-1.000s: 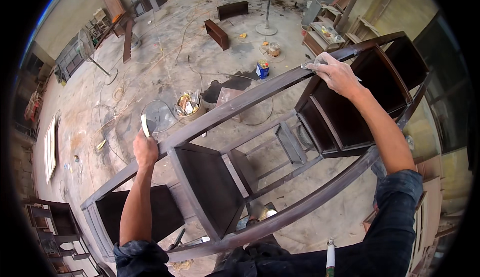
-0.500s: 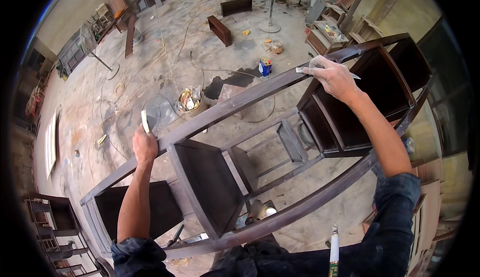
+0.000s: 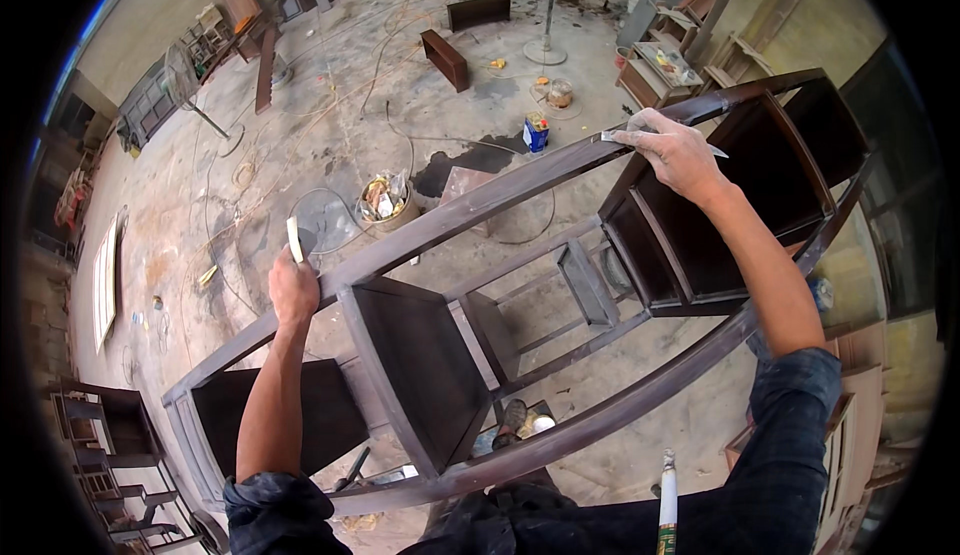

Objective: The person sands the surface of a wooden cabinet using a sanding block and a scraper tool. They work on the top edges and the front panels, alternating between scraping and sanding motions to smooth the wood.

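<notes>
A long dark-brown wooden furniture frame [image 3: 480, 202] with curved rails and inset panels lies slanted across in front of me. My left hand [image 3: 293, 290] is closed over its far rail near the left end. Between those fingers stands a flat piece of sandpaper [image 3: 295, 239], dark on one face with a pale edge. Farther right, my right hand [image 3: 672, 158] is closed on a folded piece of sandpaper [image 3: 608, 137], held against the top of the same rail. White dust coats its fingers. A lit-looking cigarette [image 3: 668, 505] juts up from the lower edge of the view.
Beyond the frame, a bucket of rubbish [image 3: 385, 200], a blue can [image 3: 535, 133] and hoses lie on the stained concrete floor. Two brown drawer-like boxes [image 3: 445, 60] and a stand fan [image 3: 545, 50] are farther off. Wooden furniture [image 3: 105, 430] stands at lower left.
The floor and its objects have shifted slightly to the right in view. My right hand has moved a little to the right; both hands keep their grips.
</notes>
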{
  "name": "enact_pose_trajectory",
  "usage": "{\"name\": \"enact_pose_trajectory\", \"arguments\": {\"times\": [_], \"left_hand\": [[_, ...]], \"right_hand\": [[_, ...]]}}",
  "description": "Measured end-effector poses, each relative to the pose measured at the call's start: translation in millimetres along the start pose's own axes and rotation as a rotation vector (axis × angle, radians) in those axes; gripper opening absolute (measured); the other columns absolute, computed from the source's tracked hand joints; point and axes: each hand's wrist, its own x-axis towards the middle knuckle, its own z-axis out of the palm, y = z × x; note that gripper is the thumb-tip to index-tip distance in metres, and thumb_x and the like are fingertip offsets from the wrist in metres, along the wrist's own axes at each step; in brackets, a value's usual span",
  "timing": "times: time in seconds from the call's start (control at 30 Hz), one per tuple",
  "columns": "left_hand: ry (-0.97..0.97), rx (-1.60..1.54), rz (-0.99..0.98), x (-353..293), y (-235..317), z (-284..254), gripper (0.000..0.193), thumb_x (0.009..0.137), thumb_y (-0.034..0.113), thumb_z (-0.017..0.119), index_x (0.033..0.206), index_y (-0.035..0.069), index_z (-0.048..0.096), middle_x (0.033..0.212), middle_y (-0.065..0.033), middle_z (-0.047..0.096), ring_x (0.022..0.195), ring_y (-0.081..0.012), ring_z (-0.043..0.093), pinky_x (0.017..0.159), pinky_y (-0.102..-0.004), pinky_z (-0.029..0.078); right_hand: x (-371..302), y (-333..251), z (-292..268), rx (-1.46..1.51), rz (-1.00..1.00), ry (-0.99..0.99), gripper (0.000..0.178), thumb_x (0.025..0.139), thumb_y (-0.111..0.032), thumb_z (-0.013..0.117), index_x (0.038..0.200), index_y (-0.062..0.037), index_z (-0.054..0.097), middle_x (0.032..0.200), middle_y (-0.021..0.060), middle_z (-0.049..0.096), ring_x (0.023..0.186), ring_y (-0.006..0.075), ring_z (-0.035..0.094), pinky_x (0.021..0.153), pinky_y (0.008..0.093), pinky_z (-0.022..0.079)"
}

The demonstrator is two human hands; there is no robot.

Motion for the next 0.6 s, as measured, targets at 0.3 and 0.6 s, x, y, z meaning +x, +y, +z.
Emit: {"name": "enact_pose_trajectory", "arguments": {"times": [0.3,0.6], "left_hand": [[-0.024,0.000,-0.002,1,-3,2,0.033,0.087,0.008,0.050,0.114,0.006,0.070,0.098,-0.0289,0.070,0.097,-0.0486,0.065,0.085,-0.0544,0.049],[-0.017,-0.008,0.017,2,-5,2,0.034,0.087,0.008,0.050,0.115,0.006,0.069,0.097,-0.0286,0.070,0.096,-0.0489,0.065,0.085,-0.0543,0.050]], "right_hand": [[-1,-2,1,0.001,0.010,-0.009,0.041,0.086,0.001,0.066,0.121,-0.0195,0.074,0.108,0.0067,0.065,0.093,0.0307,0.066,0.078,0.0404,0.053],[0,-9,4,0.014,-0.026,0.028,0.042,0.085,0.001,0.067,0.120,-0.0196,0.075,0.108,0.0071,0.065,0.093,0.0305,0.067,0.078,0.0404,0.054]]}}
